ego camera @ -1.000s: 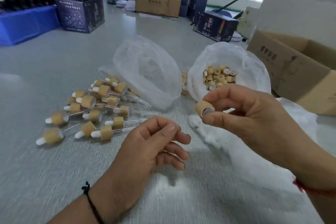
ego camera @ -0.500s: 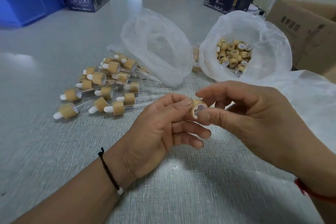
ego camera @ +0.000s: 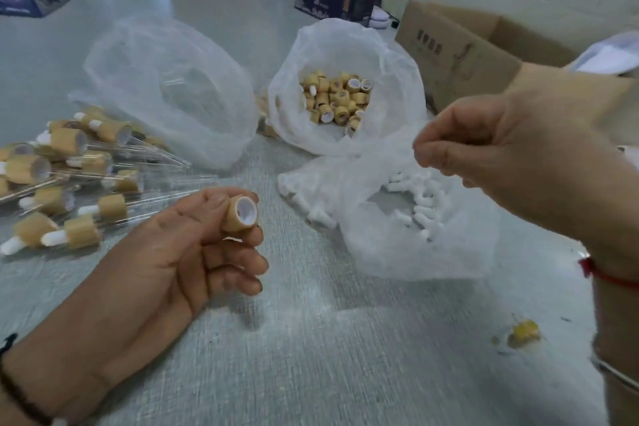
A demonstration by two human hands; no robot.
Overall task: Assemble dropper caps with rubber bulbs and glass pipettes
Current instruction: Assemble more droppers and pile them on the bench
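Left hand: the left hand (ego camera: 166,252) is held low over the table (ego camera: 311,356), and a tan cap (ego camera: 239,214) is pinched between thumb and forefinger, its white-lined opening turned up and toward the camera.
Right hand: the right hand (ego camera: 491,149) is raised above the bag of bulbs, fingers curled with thumb and forefinger tips brought together; whether anything is pinched between them cannot be told.
Hands: they are kept well apart, not touching.
Bag of caps: loose tan caps are heaped in an open clear plastic bag (ego camera: 387,79) at the centre back.
Bag of bulbs: small white rubber bulbs (ego camera: 420,211) are seen inside a crumpled clear bag (ego camera: 397,252), lying between the two hands, just in front of the cap bag.
Third bag: another clear bag (ego camera: 166,86) is slumped to the left; its contents cannot be made out.
Finished droppers: a pile of assembled droppers (ego camera: 69,183), with tan caps, white bulbs and glass tubes, is spread at the left edge, beside the left hand.
Boxes: a brown cardboard box (ego camera: 456,59) is placed at the right rear.
Scrap: a small yellow scrap (ego camera: 522,334) is lying on the table near the right forearm.
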